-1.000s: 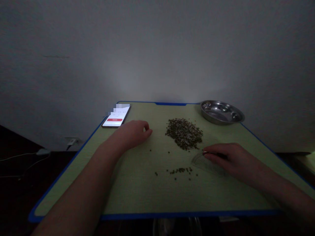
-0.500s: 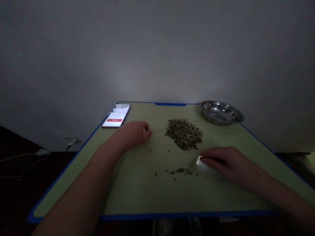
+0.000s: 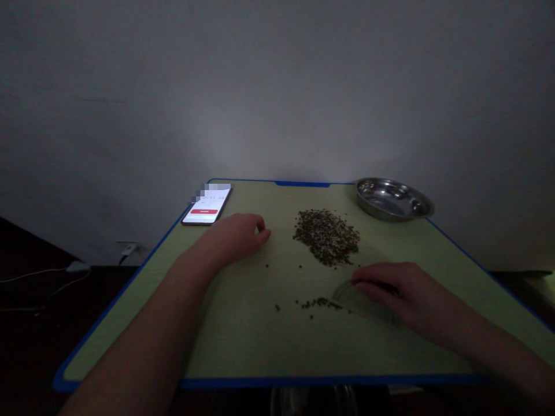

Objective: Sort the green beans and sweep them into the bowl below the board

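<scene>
My right hand (image 3: 396,286) pinches a clear half-round plastic piece (image 3: 362,303), which looks like a protractor, by its curved side. The straight edge of this piece lies low on the table, touching or almost touching a short row of small dark grains (image 3: 323,302). Beyond it sits a wide heap of the same beans or seeds (image 3: 327,237). My left hand (image 3: 243,234) rests on the table left of the heap. Its fingers are curled, with thumb and index tips close together and nothing visible in them.
A blue-edged, light green table (image 3: 247,346) stands against a grey wall. At its far right corner is a shiny metal bowl (image 3: 392,202). A lit phone (image 3: 208,206) lies at the far left. A plug and cables (image 3: 80,267) are by the wall. A few stray grains (image 3: 277,307) lie apart.
The view has shifted slightly. My right hand has tilted the clear piece a little and its bright glare is gone. My left hand stays put.
</scene>
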Tool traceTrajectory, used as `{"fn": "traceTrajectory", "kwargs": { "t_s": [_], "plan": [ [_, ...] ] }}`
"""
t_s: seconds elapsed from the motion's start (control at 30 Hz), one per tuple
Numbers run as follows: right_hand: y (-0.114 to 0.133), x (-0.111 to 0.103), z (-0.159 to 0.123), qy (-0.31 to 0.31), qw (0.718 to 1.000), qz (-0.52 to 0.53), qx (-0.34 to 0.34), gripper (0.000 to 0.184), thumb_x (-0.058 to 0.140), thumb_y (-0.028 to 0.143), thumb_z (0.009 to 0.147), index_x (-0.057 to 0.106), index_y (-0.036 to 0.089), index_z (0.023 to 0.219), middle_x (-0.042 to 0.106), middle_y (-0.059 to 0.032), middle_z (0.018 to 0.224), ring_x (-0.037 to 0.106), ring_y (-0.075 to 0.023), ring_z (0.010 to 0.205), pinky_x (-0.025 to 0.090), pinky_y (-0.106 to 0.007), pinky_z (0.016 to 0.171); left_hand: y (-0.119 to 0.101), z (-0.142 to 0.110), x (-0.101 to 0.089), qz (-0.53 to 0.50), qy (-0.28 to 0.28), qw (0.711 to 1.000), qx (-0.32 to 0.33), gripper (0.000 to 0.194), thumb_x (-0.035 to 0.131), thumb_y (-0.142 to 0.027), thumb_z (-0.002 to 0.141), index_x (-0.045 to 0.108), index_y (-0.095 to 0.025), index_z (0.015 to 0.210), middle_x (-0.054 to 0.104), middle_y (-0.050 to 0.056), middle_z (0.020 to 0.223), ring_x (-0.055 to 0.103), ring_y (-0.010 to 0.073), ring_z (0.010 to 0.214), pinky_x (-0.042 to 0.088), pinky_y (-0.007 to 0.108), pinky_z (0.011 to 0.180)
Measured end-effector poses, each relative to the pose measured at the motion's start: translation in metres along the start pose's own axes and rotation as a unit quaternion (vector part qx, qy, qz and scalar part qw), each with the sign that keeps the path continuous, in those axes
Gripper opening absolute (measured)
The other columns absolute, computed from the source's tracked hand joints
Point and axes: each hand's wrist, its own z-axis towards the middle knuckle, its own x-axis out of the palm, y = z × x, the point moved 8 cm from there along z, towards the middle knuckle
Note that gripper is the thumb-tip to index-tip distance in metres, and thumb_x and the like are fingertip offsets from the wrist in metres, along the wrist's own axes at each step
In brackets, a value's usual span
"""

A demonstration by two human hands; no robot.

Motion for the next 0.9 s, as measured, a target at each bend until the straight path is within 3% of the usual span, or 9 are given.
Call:
{"fn": "traceTrajectory", "kwargs": {
  "t_s": [0.2, 0.7, 0.9],
  "plan": [
    [0.002, 0.003, 0.004, 0.000, 1.000, -0.023, 0.009, 0.024, 0.048, 0.028, 0.092, 0.072, 0.024, 0.094, 0.074, -0.0037, 0.089, 0.068, -0.0190, 0.078, 0.050, -0.030, 0.069, -0.001, -0.001, 0.001, 0.000, 0.002, 1.000, 0.001, 0.041, 0.038, -0.046, 0.085, 0.067, -0.020, 0.098, 0.072, 0.010, 0.094, 0.064, 0.0204, 0.074, 0.044, 0.030, 0.062],
    [-0.018, -0.014, 0.021, -0.060, 0.994, -0.086, 0.011, 0.025, 0.048, 0.029, 0.091, 0.072, 0.023, 0.096, 0.075, -0.0052, 0.092, 0.069, -0.0214, 0.077, 0.050, -0.033, 0.068, 0.001, 0.000, 0.001, -0.006, -0.008, 1.000, 0.008, 0.042, 0.038, -0.048, 0.085, 0.067, -0.020, 0.097, 0.071, 0.011, 0.095, 0.064, 0.0220, 0.076, 0.045, 0.031, 0.063],
    [-0.002, -0.008, 0.029, -0.037, 0.994, -0.103, 0.010, 0.026, 0.046, 0.028, 0.093, 0.071, 0.023, 0.094, 0.075, -0.0049, 0.090, 0.068, -0.0209, 0.076, 0.048, -0.032, 0.067, 0.000, -0.001, -0.001, -0.007, -0.005, 1.000, 0.009, 0.042, 0.038, -0.047, 0.085, 0.067, -0.020, 0.097, 0.071, 0.011, 0.095, 0.064, 0.0222, 0.076, 0.045, 0.032, 0.064]
  ]
}}
